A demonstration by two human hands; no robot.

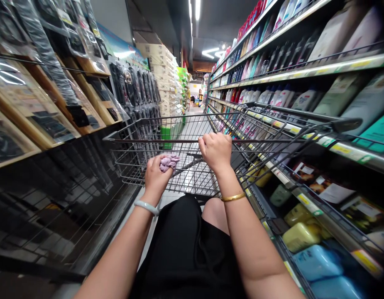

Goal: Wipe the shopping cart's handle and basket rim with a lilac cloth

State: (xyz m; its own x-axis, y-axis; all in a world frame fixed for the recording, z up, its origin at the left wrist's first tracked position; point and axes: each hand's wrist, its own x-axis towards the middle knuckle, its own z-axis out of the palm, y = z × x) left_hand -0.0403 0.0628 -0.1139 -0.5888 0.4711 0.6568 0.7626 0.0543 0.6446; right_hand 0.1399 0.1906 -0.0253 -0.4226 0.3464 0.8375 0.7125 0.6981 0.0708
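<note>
A wire shopping cart (129, 141) stands in front of me in a store aisle, tilted in the view. My right hand (216, 150) is closed over the cart's near top rail. My left hand (156, 174) is lower and closed round a small crumpled lilac cloth (168, 161), close to the cart's near end. A pale bangle sits on my left wrist and a gold one on my right. The cart's basket looks empty apart from what shows through the wires.
Shelves of bottles and refill packs (304, 95) line the right side. Hanging packaged goods (55, 83) fill the left wall. The aisle floor (192, 124) runs ahead to stacked cartons (160, 70) and a green display at the far end.
</note>
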